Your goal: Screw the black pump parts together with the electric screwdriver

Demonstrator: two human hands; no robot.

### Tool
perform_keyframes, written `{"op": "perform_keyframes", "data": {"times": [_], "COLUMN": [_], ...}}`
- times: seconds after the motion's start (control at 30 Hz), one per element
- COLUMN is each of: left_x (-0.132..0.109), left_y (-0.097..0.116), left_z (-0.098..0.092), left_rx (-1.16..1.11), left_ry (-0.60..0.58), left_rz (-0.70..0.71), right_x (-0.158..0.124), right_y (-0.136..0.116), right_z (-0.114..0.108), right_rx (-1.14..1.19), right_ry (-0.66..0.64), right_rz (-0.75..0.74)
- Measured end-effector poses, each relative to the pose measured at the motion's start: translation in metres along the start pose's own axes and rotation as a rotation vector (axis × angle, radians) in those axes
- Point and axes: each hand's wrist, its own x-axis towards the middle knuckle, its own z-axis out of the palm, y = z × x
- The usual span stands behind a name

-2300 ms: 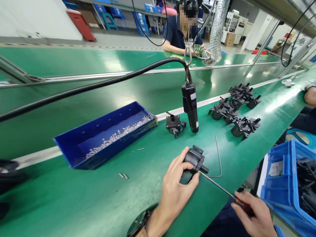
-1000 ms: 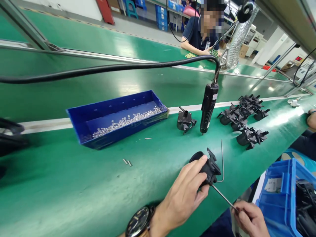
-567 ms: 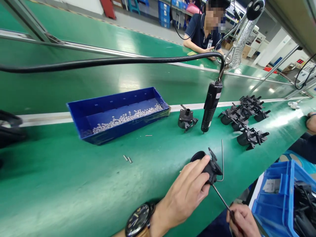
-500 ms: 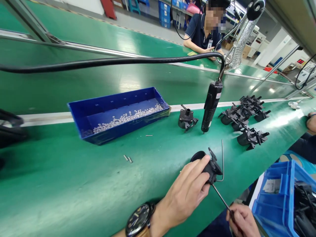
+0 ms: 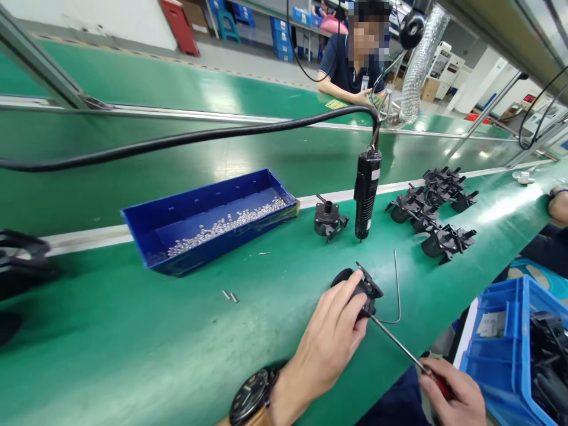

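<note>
My left hand (image 5: 331,340), a watch on its wrist, is wrapped round a black plastic pump housing (image 5: 360,288) lying on its side on the green belt (image 5: 133,349). My right hand (image 5: 455,396) is closed on the red handle of a thin screwdriver (image 5: 397,343), whose shaft tip meets the housing's end. A bent metal rod (image 5: 396,284) lies just right of the housing. A black electric screwdriver (image 5: 364,192) hangs on a cable above the belt.
A blue tray of small silver screws (image 5: 208,219) sits left of centre. One black housing (image 5: 327,220) stands beside the hanging tool, several more (image 5: 432,204) further right. A blue bin (image 5: 519,349) is at lower right. A person sits across the line.
The housing has been turned in my left hand from lying flat to its open end facing away. The screwdriver shaft stays at its end; my right hand shifted slightly.
</note>
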Motion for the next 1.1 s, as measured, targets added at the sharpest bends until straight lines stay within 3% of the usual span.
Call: {"op": "perform_keyframes", "data": {"times": [0.47,0.67,0.8,0.9,1.0,1.1], "left_x": [0.0,0.005,0.006,0.008,0.014,0.022], "left_y": [-0.005,-0.004,-0.005,-0.007,-0.011,-0.016], "left_z": [-0.003,-0.003,-0.001,-0.001,0.0,-0.002], "left_rx": [-0.117,-0.178,-0.228,-0.298,-0.442,-0.626], "left_ry": [-0.008,0.067,0.089,0.081,0.1,0.127], "left_rz": [-0.131,-0.178,-0.403,-0.601,-0.766,-0.925], "right_x": [0.029,0.047,0.062,0.074,0.093,0.115], "right_y": [-0.012,-0.021,-0.02,-0.01,0.0,0.005], "right_z": [-0.003,-0.018,-0.032,-0.033,-0.018,0.005], "right_rx": [0.114,0.077,0.055,0.054,0.047,0.034], "right_ry": [0.081,0.088,0.084,0.088,0.07,0.055], "right_rz": [-0.121,-0.187,-0.221,-0.07,0.097,0.15]}}
